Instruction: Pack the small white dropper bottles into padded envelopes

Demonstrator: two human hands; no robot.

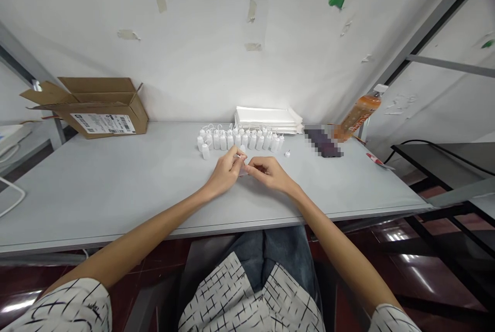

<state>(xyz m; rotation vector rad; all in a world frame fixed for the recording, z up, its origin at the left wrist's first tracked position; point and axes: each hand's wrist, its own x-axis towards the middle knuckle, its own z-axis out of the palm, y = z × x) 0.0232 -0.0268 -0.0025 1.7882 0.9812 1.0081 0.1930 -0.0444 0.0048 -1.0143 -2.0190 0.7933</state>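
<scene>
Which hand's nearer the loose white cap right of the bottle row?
Right hand: closer, below and left of the loose white cap. Left hand: farther left, with the right hand between it and the cap.

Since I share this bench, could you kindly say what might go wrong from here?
The tiny pale piece pinched between the left hand and right hand could slip and vanish against the pale grey table. The hands work close to the crowded white plastic squeeze bottles, so a knuckle might topple some. The small white cap lying loose could roll away.
</scene>
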